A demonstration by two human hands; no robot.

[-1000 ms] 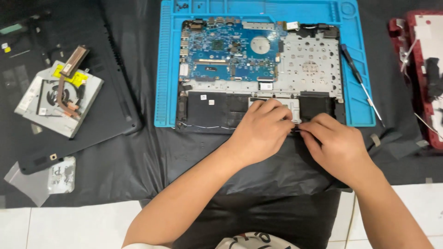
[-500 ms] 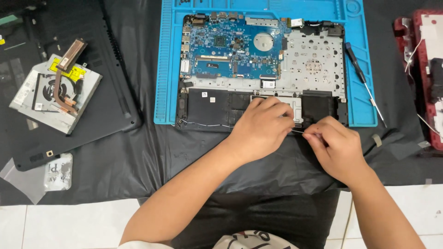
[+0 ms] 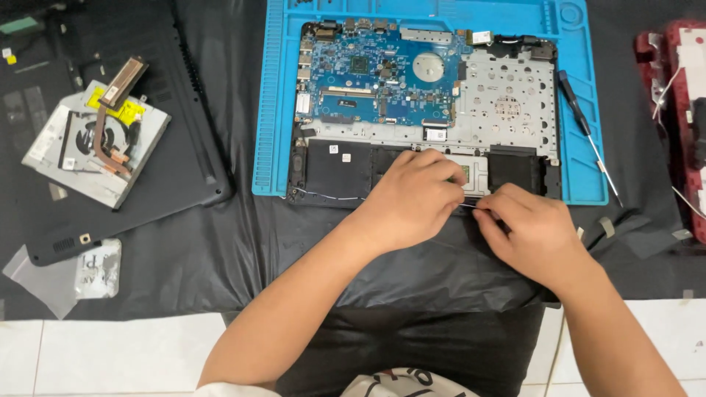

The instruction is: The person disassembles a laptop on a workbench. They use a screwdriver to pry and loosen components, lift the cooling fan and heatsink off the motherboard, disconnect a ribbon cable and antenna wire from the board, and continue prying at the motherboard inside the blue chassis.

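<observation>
An opened laptop base (image 3: 507,110) with a blue motherboard (image 3: 375,73) lies on a blue work mat (image 3: 276,110). My left hand (image 3: 415,198) rests on the laptop's front edge, fingers curled beside the small touchpad board (image 3: 471,173). My right hand (image 3: 529,231) sits just to its right, thumb and fingers pinching a thin wire (image 3: 331,195) that runs along the front edge of the case. The fingertips of both hands nearly meet. What lies under the left palm is hidden.
A screwdriver (image 3: 585,132) lies on the mat's right side. A black laptop cover (image 3: 147,184) at left carries a drive, a fan and a copper heat pipe (image 3: 103,136). A plastic bag (image 3: 81,272) lies below it. A red part (image 3: 680,110) sits at the far right.
Both hands stay at the laptop's front edge. The right hand has shifted slightly, pinching the wire closer to the left hand; the view has drifted a little.
</observation>
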